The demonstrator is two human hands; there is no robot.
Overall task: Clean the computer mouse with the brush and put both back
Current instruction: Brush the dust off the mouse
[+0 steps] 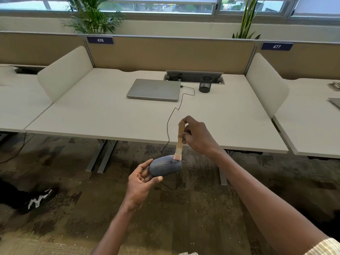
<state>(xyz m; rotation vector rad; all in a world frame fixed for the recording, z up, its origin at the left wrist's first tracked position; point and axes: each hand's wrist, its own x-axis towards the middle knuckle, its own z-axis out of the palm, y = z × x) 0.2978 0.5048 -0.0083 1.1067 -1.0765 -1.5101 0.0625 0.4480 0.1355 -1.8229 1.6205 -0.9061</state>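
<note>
My left hand [140,183] grips the rear of a dark wired computer mouse [164,166], held in the air in front of the desk edge, above the carpet. My right hand [197,137] pinches the wooden handle of a small paint-style brush [180,139], which points down. Its pale bristles touch the front top of the mouse, near the buttons. The mouse's black cable [172,115] runs up over the desk to the closed laptop.
A closed grey laptop [154,89] and a black mesh pen cup [205,84] stand at the back of the white desk [92,111], near a cable hatch [193,76]. White side dividers flank the desk. A black shoe [36,200] rests on the carpet at left.
</note>
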